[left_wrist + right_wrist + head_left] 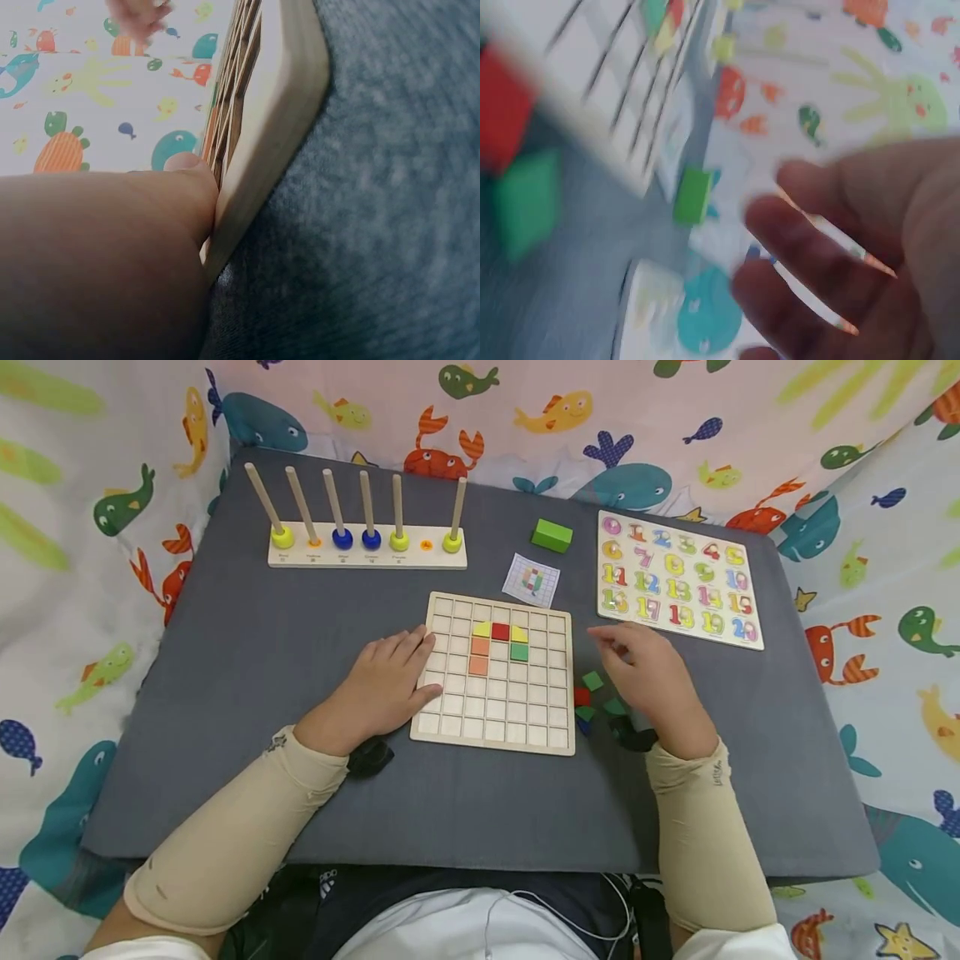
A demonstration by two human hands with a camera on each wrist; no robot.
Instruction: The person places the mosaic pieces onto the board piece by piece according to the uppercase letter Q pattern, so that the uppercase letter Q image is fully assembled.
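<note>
My left hand [387, 680] rests on the left edge of a wooden grid board [492, 740], its thumb touching the rim in the left wrist view. On the board sit a red block [500, 632], two yellow pieces [482, 629], two orange blocks [478, 656] and a green block [518, 652]. To the right of the board my right hand [647, 672] hovers with loosely bent fingers, and nothing shows between them in the right wrist view. Below it lie loose pieces, among them a red block [582, 697] and a green block [592, 681], partly hidden by the hand.
Behind the board lies a pattern card [531, 581], with a green box [552, 536] beyond it. A number puzzle board [679, 579] lies at the back right. A peg stand [367, 556] with coloured beads stands at the back left. Patterned curtains surround the grey table [480, 810].
</note>
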